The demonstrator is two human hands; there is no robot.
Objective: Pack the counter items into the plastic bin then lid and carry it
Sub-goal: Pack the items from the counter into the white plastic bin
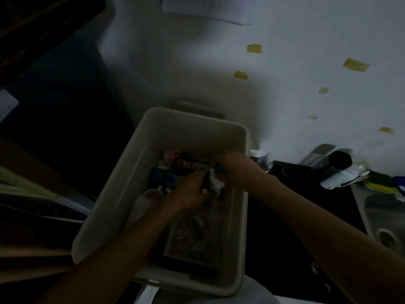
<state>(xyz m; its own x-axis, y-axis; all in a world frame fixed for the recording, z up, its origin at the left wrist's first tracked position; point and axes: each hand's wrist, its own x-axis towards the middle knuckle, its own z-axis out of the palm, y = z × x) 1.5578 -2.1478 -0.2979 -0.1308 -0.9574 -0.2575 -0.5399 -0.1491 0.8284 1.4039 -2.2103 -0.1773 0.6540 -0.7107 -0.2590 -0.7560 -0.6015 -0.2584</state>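
Lighting is very poor, and much of the left side is in near-black shadow with nothing identifiable there. The plastic bin [105, 211] stands open at centre, its near edge at the bottom of the view. Contents are only partly legible:
- a pink object [172, 154] at the far end
- a dark box with pale lettering [192, 165] beside it, the text unreadable
- a blue item [164, 176] nearer the left wall
- a clear packet [195, 235] lying flat at the near end

A pale flat piece [199, 109] shows just beyond the far rim, and I cannot tell what it is.

Both forearms reach in from the near side. The left hand [190, 194] and right hand [236, 170] meet inside the bin, above its middle toward the right wall. Between them is a small white and teal item [215, 183]. The fingers of both hands are curled round it, pinching it from the left and the right. The hands cover most of it, so its shape cannot be made out. Whether it touches the contents below cannot be determined.

To the right of the bin, on the dark surface [274, 216], a clear bottle [266, 161] stands just beside the bin's far right corner. Farther right are a dark cylinder [337, 163] and a yellow-green sponge [379, 185]. A sink [383, 211] is cut off by the right edge. The pale wall [175, 62] behind carries yellow tape scraps [254, 48].
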